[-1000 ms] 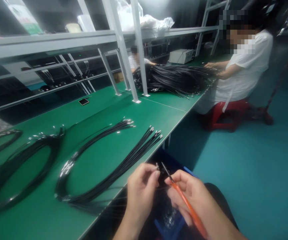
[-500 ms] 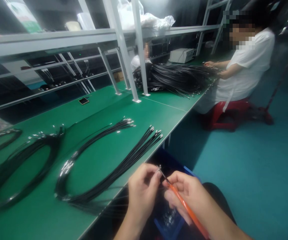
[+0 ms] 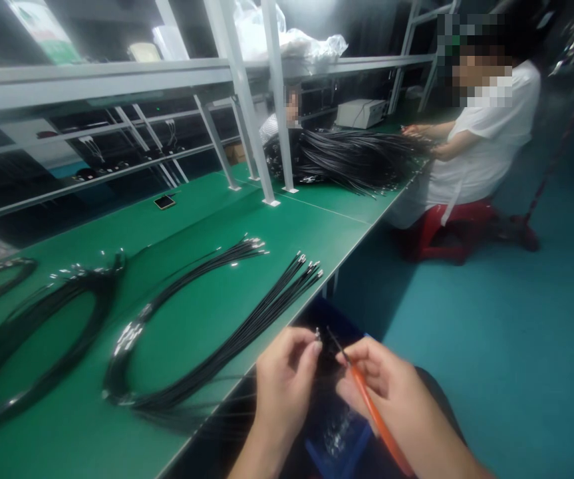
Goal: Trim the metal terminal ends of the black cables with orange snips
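Thumb and index finger of my left hand [image 3: 289, 372] pinch a small metal piece [image 3: 318, 334] in front of the table edge. My right hand [image 3: 381, 379] is wrapped round an orange-handled tool [image 3: 377, 420], whose thin dark tip points up and left, a short gap from the metal piece. Left of my hands, a curved bundle of black cables [image 3: 231, 346] with silvery ends lies on the green table [image 3: 191, 299]. Below my hands is a blue bin [image 3: 339, 452] holding small shiny pieces, blurred.
More coiled black cables [image 3: 92, 319] lie at the left. A large cable heap [image 3: 351, 156] is farther back, beside a seated person in white [image 3: 496, 140]. Shelf posts [image 3: 257, 126] stand on the table. A small dark flat object [image 3: 165, 201] lies near the far edge.
My right hand and the orange-handled tool have moved slightly right, and the tool's tip has come away from the metal piece. My left hand has barely moved.
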The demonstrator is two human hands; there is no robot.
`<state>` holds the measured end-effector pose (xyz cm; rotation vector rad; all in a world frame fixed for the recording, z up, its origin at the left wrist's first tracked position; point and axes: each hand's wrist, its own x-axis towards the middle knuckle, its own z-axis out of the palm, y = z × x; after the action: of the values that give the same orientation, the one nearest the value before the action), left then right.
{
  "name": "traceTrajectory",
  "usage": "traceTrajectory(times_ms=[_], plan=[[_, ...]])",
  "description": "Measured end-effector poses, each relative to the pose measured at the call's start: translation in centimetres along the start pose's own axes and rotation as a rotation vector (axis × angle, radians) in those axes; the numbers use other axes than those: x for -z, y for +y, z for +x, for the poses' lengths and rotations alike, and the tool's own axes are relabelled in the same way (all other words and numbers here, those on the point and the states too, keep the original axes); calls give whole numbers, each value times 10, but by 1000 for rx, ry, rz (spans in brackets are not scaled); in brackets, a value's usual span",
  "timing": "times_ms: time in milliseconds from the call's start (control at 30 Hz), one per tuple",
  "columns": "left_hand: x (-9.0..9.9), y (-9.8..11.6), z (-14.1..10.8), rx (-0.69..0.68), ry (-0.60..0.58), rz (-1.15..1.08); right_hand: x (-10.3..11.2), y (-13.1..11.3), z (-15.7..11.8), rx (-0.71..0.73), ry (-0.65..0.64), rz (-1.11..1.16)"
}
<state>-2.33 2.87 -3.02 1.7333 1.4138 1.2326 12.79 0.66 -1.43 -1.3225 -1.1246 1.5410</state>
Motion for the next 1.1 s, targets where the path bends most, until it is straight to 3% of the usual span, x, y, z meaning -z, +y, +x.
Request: traceTrajectory(times_ms=[133,267,400,567,633,800,967,1100], plan=[[0,4,0,-23,-27,26,-4,-3,6,215,222,77],[0,8,-3,-74,-47,65,-11,-4,15,380,325,27],[-1,10,-5,-146,-70,109,-13,1,17,539,359,-265],[-5,6,-7,-234,-34,196,-12,6,17,945,519,-658],[-6,6,-7,-239,-24,225,-12,6,18,1016,517,-728],[-3,6,-3,-125,-42,162,-13,7,11,801,353,-650],[7,4,6,85,-118,-176,-2,-7,2,367,132,-238],[16,1,10,158,-201,-411,16,-20,4,159,-232,40]])
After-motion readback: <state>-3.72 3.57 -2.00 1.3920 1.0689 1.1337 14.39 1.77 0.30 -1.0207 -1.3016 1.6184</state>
